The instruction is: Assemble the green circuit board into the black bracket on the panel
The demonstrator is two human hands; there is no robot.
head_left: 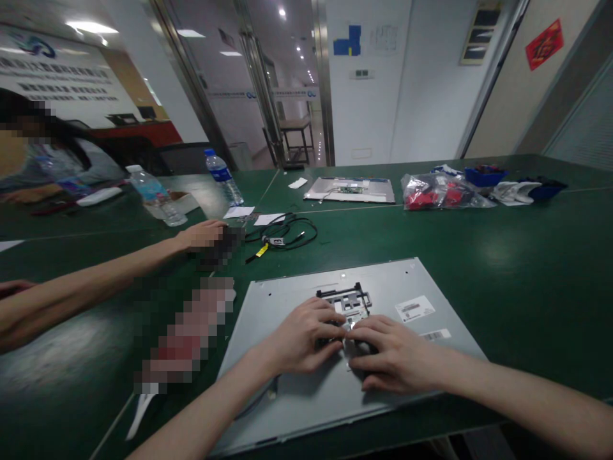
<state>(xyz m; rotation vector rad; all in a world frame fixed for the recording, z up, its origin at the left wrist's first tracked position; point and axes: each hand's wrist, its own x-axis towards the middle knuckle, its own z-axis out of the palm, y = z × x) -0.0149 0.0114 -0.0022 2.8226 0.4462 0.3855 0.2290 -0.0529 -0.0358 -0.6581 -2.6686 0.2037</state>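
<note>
A flat, light grey metal panel (383, 287), like the back of a display, lies on the table in front of me. Near its middle sits a black and silver bracket-like fitting (345, 299). My left hand (309, 335) rests over the lower left of this fitting, fingers curled and thumb tip close to the fingertips. From the right, my right hand (395, 358) meets it with bent fingers, its fingertips almost touching those of the left. Whatever small part lies between the fingertips is hidden. Two white labels (415, 308) are stuck on the panel right of my hands.
Another person's hand (204, 235) reaches in from the left onto a blurred dark object. A coiled black cable (292, 241), water bottles (225, 179) and a second panel (354, 190) stand farther back. Plastic bags with red items (440, 193) lie back right on the green table (527, 268).
</note>
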